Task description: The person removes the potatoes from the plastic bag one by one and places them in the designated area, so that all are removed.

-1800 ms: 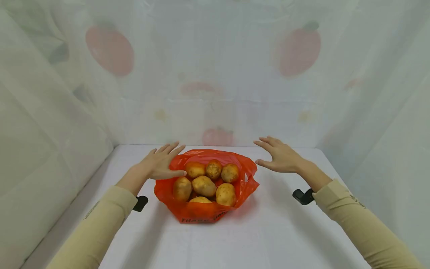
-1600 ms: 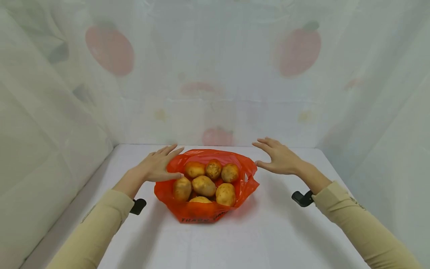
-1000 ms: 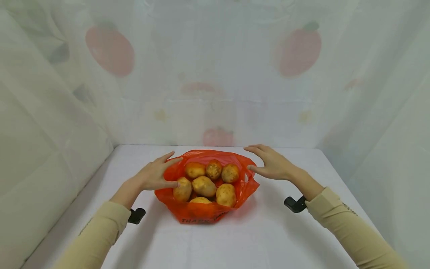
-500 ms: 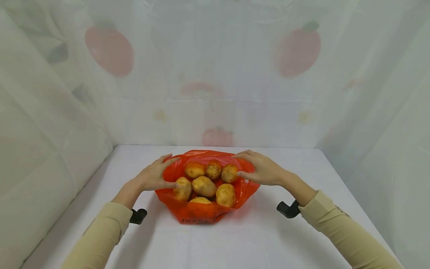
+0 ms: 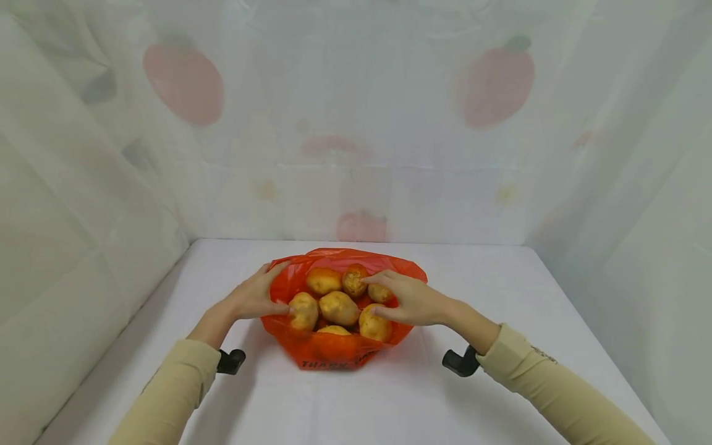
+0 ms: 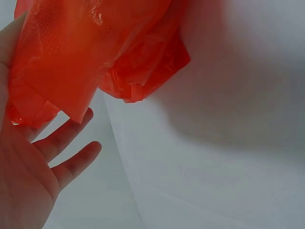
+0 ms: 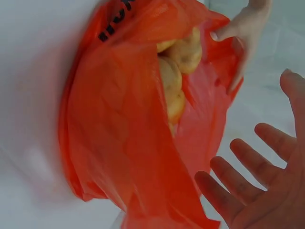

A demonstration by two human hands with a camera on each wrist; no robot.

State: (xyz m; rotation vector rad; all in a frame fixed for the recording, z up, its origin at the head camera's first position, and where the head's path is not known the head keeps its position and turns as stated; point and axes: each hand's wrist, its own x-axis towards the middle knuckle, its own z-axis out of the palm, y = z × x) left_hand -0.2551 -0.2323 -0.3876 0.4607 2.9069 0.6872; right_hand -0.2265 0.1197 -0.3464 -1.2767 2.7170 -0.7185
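A red plastic bag [image 5: 328, 355] with dark lettering stands with its mouth wide, holding several potatoes [image 5: 339, 308]. My left hand [image 5: 253, 298] is at the bag's left rim, thumb over the inside near a potato. In the left wrist view, the left hand [image 6: 28, 176] has its fingers spread, touching or close beside the red plastic [image 6: 66, 62]. My right hand [image 5: 414, 300] hovers over the bag's right side, covering part of the potatoes there. In the right wrist view, the right hand [image 7: 267, 186] shows spread fingers, apart from the potatoes [image 7: 183, 52] and holding nothing.
The bag stands on a white-covered table [image 5: 356, 408]. Pale curtains with a faded fruit print [image 5: 361, 154] rise behind it and on both sides. A black wrist mount [image 5: 460, 362] sticks out under the right wrist, and another mount [image 5: 230, 361] under the left.
My right hand has moved left and nearer, from beyond the bag's right edge to over its mouth. The left hand has come slightly nearer along the left rim. The potatoes have stayed put.
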